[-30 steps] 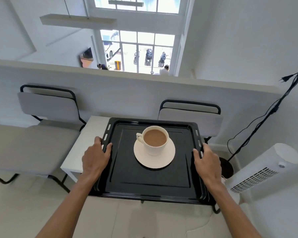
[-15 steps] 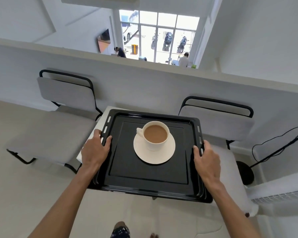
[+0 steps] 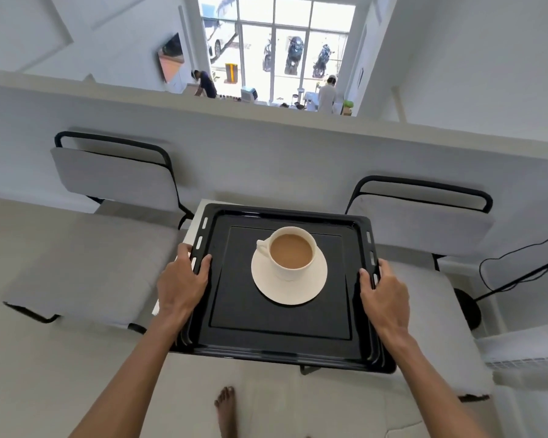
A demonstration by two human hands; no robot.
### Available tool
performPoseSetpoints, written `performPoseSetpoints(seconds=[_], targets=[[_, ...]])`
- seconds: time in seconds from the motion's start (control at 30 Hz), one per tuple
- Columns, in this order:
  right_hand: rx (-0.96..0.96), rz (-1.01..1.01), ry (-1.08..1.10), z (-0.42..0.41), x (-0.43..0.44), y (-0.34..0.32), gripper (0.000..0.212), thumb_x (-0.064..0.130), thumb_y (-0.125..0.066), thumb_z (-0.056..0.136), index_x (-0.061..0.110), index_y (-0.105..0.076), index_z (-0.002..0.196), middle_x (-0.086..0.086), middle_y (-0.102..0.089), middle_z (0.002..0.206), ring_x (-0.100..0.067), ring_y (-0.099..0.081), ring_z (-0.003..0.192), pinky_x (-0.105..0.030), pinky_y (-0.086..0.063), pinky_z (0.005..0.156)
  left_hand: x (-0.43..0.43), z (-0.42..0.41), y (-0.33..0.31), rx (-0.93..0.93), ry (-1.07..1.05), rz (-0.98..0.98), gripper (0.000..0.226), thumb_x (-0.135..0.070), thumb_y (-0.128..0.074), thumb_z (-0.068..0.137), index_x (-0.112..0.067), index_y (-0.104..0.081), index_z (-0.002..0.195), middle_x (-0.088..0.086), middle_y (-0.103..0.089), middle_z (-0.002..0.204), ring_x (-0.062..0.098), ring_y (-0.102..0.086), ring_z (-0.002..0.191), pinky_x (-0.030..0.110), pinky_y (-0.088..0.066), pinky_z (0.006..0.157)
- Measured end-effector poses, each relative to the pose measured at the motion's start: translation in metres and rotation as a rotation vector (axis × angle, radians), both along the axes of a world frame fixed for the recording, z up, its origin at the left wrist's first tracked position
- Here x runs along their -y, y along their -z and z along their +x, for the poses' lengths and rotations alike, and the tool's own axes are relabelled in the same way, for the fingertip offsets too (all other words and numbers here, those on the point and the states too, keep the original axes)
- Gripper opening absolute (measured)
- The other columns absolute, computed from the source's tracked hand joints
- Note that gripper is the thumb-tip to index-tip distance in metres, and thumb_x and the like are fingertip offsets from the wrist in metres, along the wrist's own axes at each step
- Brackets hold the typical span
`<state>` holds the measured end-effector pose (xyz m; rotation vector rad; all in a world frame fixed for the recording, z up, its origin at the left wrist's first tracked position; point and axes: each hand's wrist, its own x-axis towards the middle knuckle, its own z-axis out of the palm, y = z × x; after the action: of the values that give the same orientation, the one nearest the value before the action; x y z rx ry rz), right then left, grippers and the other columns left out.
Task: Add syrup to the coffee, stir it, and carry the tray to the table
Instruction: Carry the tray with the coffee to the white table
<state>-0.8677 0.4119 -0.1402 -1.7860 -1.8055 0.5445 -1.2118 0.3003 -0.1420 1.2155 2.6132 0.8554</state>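
Both chairs now sit lower and nearer than a moment ago, and a bare foot [image 3: 227, 412] shows below. Left hand [image 3: 181, 284] and right hand [image 3: 385, 295] each clasp a side rim of the black tray [image 3: 282, 339]. On it, a saucer [image 3: 290, 290] carries the cup [image 3: 293, 252] of milky coffee, above the white worktop [image 3: 192, 230].

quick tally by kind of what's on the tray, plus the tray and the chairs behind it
tray: 1
cup of coffee: 1
saucer: 1
chairs: 2
total: 5
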Motion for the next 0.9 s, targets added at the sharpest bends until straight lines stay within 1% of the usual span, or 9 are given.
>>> performPoseSetpoints(seconds=[0.1, 0.17, 0.23, 0.33, 0.43, 0.53, 0.6, 0.77, 0.9], targets=[[0.012, 0.000, 0.038, -0.025, -0.008, 0.005, 0.029, 0.024, -0.063, 0.100, 0.006, -0.062, 0.123, -0.009, -0.076, 0.092, -0.029, -0.072, 0.077, -0.032, -0.056, 0.066, -0.015, -0.027, 0.005, 0.020, 0.022, -0.015, 0.034, -0.038, -0.060, 0.095, -0.009, -0.052, 0.110, 0.009, -0.073, 0.080, 0.032, -0.067, 0.066, 0.033, -0.045, 0.055], [0.008, 0.003, 0.060, -0.041, -0.013, 0.010, 0.029, 0.023, -0.064, 0.100, 0.006, -0.062, 0.123, -0.008, -0.076, 0.091, -0.029, -0.072, 0.076, -0.030, -0.054, 0.066, -0.026, -0.044, 0.010, 0.020, 0.039, -0.003, 0.032, -0.036, -0.062, 0.095, -0.008, -0.053, 0.109, 0.007, -0.072, 0.078, 0.022, -0.058, 0.057, 0.025, -0.037, 0.047], [0.006, 0.007, 0.079, -0.056, -0.019, 0.016, 0.026, 0.024, -0.064, 0.099, 0.007, -0.063, 0.120, -0.006, -0.073, 0.086, -0.028, -0.070, 0.072, -0.030, -0.052, 0.064, -0.037, -0.058, 0.012, 0.026, 0.056, 0.005, 0.031, -0.034, -0.063, 0.095, -0.008, -0.054, 0.108, 0.001, -0.067, 0.073, 0.015, -0.050, 0.054, 0.016, -0.028, 0.044], [-0.001, -0.013, 0.103, -0.075, -0.031, 0.029, 0.028, 0.024, -0.063, 0.100, 0.007, -0.062, 0.121, -0.007, -0.074, 0.087, -0.022, -0.064, 0.068, -0.029, -0.052, 0.064, -0.053, -0.078, 0.019, 0.042, 0.070, -0.009, 0.032, -0.034, -0.062, 0.095, -0.007, -0.054, 0.109, 0.001, -0.066, 0.072, 0.019, -0.055, 0.055, 0.023, -0.036, 0.046], [-0.015, -0.007, 0.104, -0.092, -0.047, 0.039, 0.029, 0.025, -0.063, 0.100, 0.007, -0.061, 0.123, -0.007, -0.075, 0.087, -0.020, -0.064, 0.065, -0.028, -0.051, 0.062, -0.070, -0.094, 0.032, 0.054, 0.087, -0.011, 0.032, -0.035, -0.061, 0.096, -0.007, -0.054, 0.110, 0.001, -0.064, 0.066, 0.018, -0.056, 0.050, 0.023, -0.038, 0.043], [-0.034, -0.016, 0.106, -0.103, -0.064, 0.055, 0.031, 0.025, -0.062, 0.100, 0.009, -0.061, 0.126, -0.005, -0.076, 0.089, -0.022, -0.068, 0.069, -0.031, -0.058, 0.064, -0.087, -0.106, 0.051, 0.077, 0.072, -0.037, 0.034, -0.039, -0.058, 0.097, -0.010, -0.053, 0.114, 0.005, -0.061, 0.062, 0.032, -0.063, 0.055, 0.038, -0.054, 0.053], [-0.029, -0.010, 0.105, -0.110, -0.076, 0.067, 0.032, 0.026, -0.062, 0.100, 0.009, -0.061, 0.128, -0.004, -0.076, 0.090, -0.023, -0.070, 0.072, -0.032, -0.059, 0.066, -0.097, -0.112, 0.067, 0.074, 0.065, -0.035, 0.034, -0.040, -0.057, 0.097, -0.011, -0.052, 0.114, 0.005, -0.062, 0.062, 0.033, -0.063, 0.054, 0.039, -0.054, 0.054], [-0.012, -0.015, 0.114, -0.123, -0.099, 0.100, 0.033, 0.025, -0.063, 0.099, 0.009, -0.062, 0.128, -0.004, -0.075, 0.087, -0.016, -0.063, 0.066, -0.023, -0.048, 0.062, -0.118, -0.125, 0.108, 0.071, 0.058, -0.037, 0.033, -0.041, -0.057, 0.097, -0.014, -0.051, 0.113, -0.003, -0.058, 0.060, 0.018, -0.055, 0.048, 0.027, -0.042, 0.049], [-0.007, -0.063, 0.129, -0.134, -0.111, 0.133, 0.032, 0.026, -0.063, 0.099, 0.011, -0.061, 0.127, 0.000, -0.074, 0.084, -0.014, -0.065, 0.063, -0.018, -0.045, 0.056, -0.127, -0.133, 0.142, 0.070, 0.030, -0.033, 0.030, -0.039, -0.058, 0.096, -0.014, -0.052, 0.111, -0.009, -0.058, 0.060, -0.001, -0.048, 0.047, 0.016, -0.030, 0.043]])
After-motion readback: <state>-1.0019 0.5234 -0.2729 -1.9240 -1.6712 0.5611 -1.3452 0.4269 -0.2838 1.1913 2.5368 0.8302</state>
